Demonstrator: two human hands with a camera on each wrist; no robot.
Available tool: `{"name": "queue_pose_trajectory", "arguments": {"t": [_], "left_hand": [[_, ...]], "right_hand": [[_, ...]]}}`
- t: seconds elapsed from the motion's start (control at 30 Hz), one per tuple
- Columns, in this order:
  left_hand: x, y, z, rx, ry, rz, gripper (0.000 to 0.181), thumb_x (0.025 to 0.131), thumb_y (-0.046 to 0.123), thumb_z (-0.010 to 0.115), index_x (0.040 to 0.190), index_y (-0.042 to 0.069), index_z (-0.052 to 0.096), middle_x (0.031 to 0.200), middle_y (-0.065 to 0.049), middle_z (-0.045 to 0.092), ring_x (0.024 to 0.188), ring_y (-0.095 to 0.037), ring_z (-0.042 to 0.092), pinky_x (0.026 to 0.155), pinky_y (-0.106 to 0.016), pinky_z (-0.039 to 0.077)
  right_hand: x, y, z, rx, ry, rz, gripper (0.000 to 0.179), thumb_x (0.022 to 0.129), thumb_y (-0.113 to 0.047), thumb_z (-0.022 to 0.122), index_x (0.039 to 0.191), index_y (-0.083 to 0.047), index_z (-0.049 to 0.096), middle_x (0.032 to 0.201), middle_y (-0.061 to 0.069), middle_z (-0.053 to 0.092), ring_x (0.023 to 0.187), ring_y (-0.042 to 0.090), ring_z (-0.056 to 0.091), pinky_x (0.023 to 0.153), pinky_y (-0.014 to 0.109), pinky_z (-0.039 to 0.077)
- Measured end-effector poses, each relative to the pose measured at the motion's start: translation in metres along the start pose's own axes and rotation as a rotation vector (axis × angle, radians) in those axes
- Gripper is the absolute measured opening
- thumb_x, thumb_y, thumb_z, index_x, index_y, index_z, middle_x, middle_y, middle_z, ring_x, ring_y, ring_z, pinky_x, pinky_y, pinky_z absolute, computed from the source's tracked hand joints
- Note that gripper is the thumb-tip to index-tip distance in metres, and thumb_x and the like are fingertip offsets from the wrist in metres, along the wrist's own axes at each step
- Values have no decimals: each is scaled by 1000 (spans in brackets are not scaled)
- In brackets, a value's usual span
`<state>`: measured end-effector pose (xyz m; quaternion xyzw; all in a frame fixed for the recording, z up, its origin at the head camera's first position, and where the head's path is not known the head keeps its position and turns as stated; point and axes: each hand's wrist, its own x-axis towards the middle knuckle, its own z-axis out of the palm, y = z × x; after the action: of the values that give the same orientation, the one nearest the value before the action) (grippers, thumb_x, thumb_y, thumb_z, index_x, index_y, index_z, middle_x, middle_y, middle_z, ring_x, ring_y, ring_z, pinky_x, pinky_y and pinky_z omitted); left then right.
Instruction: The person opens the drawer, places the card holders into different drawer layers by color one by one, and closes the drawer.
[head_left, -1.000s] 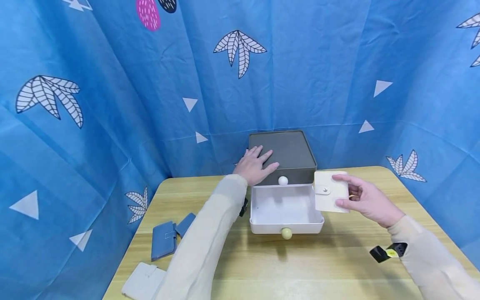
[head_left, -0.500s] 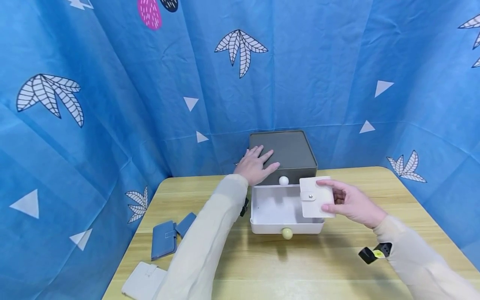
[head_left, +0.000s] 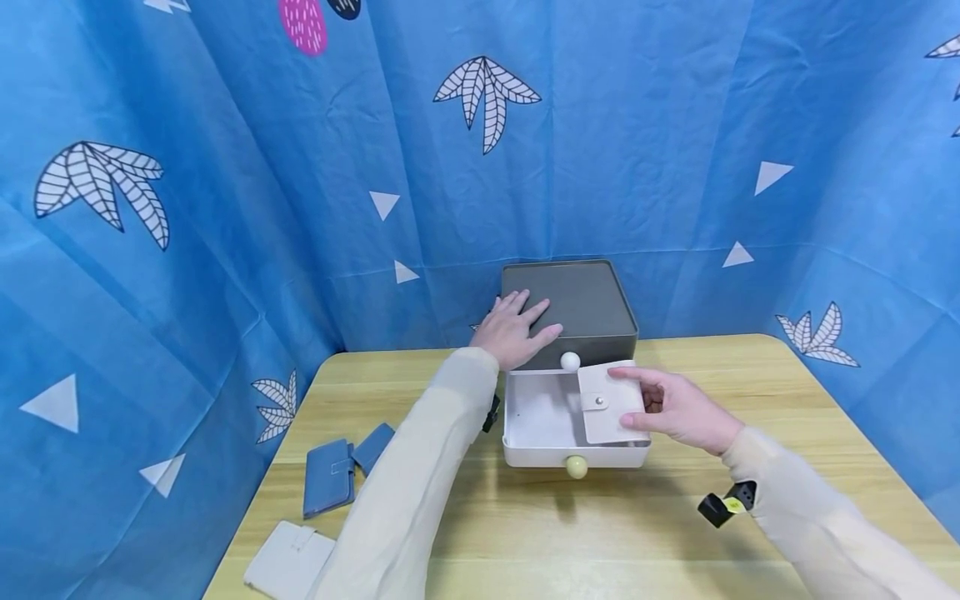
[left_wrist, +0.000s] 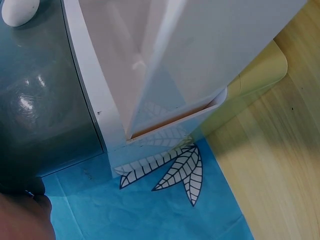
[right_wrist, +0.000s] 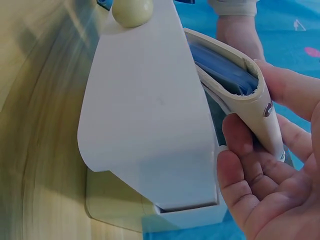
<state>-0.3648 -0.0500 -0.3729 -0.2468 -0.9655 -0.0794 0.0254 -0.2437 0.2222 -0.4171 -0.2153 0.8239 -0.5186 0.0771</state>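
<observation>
In the head view, my right hand (head_left: 682,408) pinches a white card holder (head_left: 604,425) with a snap strap, thumb on one side and fingers on the other. The card holder is tilted over the right part of a pulled-out white drawer (head_left: 528,457). Bluish plastic sleeves (right_wrist: 220,65) show at its edge in the right wrist view. My left hand (head_left: 512,333) rests with spread fingers on the dark grey top of the small drawer box (head_left: 581,300). Only a bit of the left hand shows in the left wrist view.
Two blue card holders or wallets (head_left: 328,479) and a white one (head_left: 288,560) lie on the wooden table's left side. A white knob (head_left: 570,362) marks the upper drawer, a yellowish knob (head_left: 576,467) the pulled-out one. Blue patterned cloth (head_left: 637,167) hangs behind.
My right hand has moved left and slightly down with the card holder, from beside the box to over the drawer. The left hand has stayed on the box top.
</observation>
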Motion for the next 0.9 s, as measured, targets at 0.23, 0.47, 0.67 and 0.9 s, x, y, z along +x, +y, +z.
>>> {"name": "queue_pose_trajectory", "arguments": {"t": [0.23,0.47,0.67,0.9], "left_hand": [[-1,3,-1,-6,-1,-1,78,89,77,15,152,33,25,160,-4,14,147,-21,7,118,-39,4],[-1,3,-3,-4,8,-5,76,90,76,17,152,33,25,160,-4,15,147,-21,7,118,-39,4],[-2,2,-2,-10,16,-4,76,90,76,18,152,33,27,160,-4,16,147,-21,8,118,-39,5],[-1,1,-2,-7,17,3,76,90,76,17,152,32,27,160,-4,16,147,-22,9,118,-39,5]], "right_hand": [[3,-3,3,-21,-11,7,69,84,-18,76,143,-6,43,114,18,60,94,25,59,76,28,53],[7,-6,5,-24,-30,-2,68,83,-18,76,142,-5,45,115,18,62,95,24,62,75,29,55],[13,-6,9,-82,-69,-8,66,84,-23,76,141,-9,47,114,14,63,93,23,63,76,30,54],[20,-11,14,-117,-107,24,65,83,-28,76,140,-13,48,108,8,65,89,23,62,74,31,54]]}}
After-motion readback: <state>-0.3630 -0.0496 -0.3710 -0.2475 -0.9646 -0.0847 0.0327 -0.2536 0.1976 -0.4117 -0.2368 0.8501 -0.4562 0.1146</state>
